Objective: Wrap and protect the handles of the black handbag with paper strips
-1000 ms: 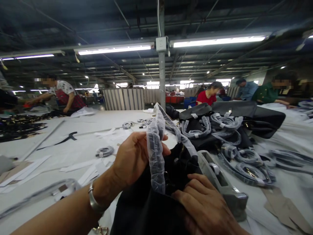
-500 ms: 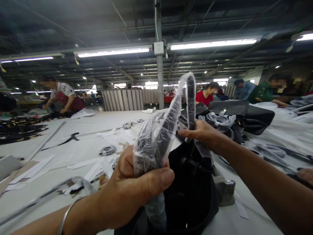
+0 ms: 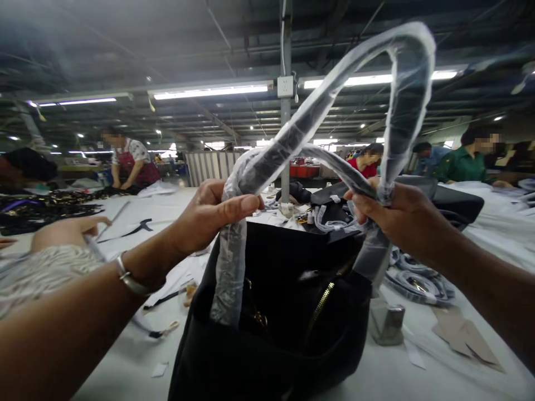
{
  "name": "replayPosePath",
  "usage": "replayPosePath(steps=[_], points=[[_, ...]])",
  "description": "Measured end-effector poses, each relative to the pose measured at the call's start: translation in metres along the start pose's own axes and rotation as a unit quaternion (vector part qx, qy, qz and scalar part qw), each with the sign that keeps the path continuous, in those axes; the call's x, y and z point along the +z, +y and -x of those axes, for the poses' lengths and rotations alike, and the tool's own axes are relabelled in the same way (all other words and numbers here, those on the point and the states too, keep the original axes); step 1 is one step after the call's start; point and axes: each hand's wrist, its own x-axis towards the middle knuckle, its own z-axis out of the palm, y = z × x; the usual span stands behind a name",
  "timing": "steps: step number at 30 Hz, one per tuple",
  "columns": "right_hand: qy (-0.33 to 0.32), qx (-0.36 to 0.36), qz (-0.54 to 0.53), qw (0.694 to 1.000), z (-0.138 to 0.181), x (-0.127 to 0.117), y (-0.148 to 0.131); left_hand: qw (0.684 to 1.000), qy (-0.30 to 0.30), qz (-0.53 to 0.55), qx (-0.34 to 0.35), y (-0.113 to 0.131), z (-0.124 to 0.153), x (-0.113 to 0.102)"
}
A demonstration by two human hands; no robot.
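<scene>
A black handbag (image 3: 271, 323) with a gold zipper stands in front of me on the white table (image 3: 418, 379). Its two handles (image 3: 334, 100) are wrapped in clear plastic film and arch up above the bag. My left hand (image 3: 209, 214) is closed around the wrapped handles at the bag's left side, thumb on top. My right hand (image 3: 401, 217) is closed around the wrapped handles at the right side. A silver bangle sits on my left wrist.
A grey metal tool (image 3: 387, 320) stands on the table right of the bag. Wrapped straps (image 3: 418, 281) and dark bags (image 3: 443, 200) lie behind. Paper strips litter the left. Another person's hand and sleeve (image 3: 54, 245) reach in at the left; several workers stand at the far edges.
My right hand left the bag body, took the wrapped handle and pulled it up and right. Both hands rose and spread the handles apart above the bag. Another person's hand came in at left.
</scene>
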Motion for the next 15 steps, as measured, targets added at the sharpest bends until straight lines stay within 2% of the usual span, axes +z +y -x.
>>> replayPosePath(steps=[2, 5, 9, 12, 15], points=[[0.001, 0.006, 0.001, 1.000, 0.001, 0.000, 0.000, 0.999, -0.020, -0.033, 0.034, -0.004, -0.008, -0.003], [0.028, 0.061, -0.027, 0.997, -0.003, 0.003, 0.007, 0.993, -0.028, -0.080, 0.086, -0.013, -0.027, 0.004], [0.094, 0.136, -0.116, 0.979, -0.034, 0.011, 0.017, 0.971, -0.029, -0.150, 0.182, -0.027, -0.079, 0.018], [0.160, 0.149, -0.191, 0.957, -0.073, 0.017, 0.022, 0.943, 0.043, -0.223, 0.243, -0.028, -0.132, 0.023], [0.223, 0.109, -0.183, 0.951, -0.098, 0.018, 0.028, 0.909, 0.122, -0.277, 0.287, -0.023, -0.169, 0.023]])
